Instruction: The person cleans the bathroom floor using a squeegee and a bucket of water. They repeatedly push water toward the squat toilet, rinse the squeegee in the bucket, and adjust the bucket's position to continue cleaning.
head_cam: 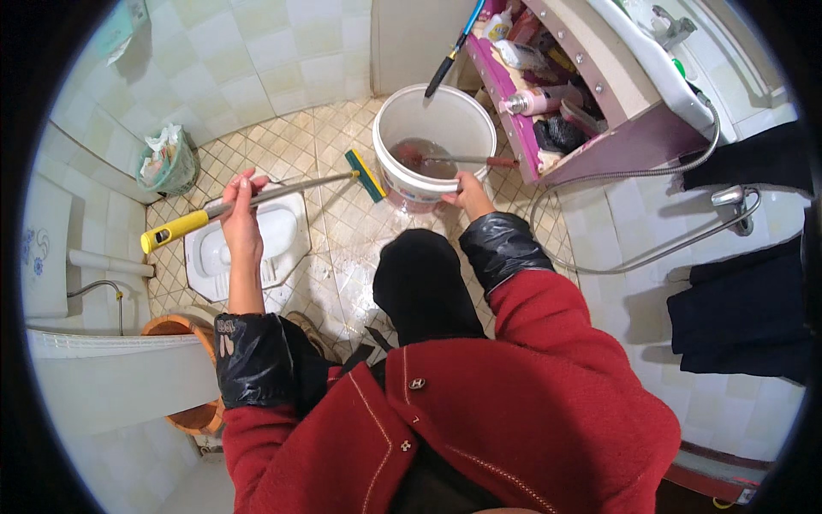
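Observation:
My left hand [244,199] is closed around the metal pole of a long-handled floor brush [282,187], just above its yellow grip. The brush's green and yellow head [365,176] rests on the floor tiles, close beside a large white plastic bucket [385,138]. My right hand [472,196] grips the near right side of the bucket's rim. Murky water [427,159] lies in the bottom of the bucket. A tool with a reddish handle [502,162] leans out over the bucket's right rim; its other end is in the water and hard to make out.
Left of the bucket is a white squat toilet [247,238]. A green wastebasket [168,168] stands by the left wall. At right are a purple shelf cabinet [514,122] with several bottles, and a looping shower hose [616,173]. A blue-and-black handle [440,76] hangs over the bucket's far rim.

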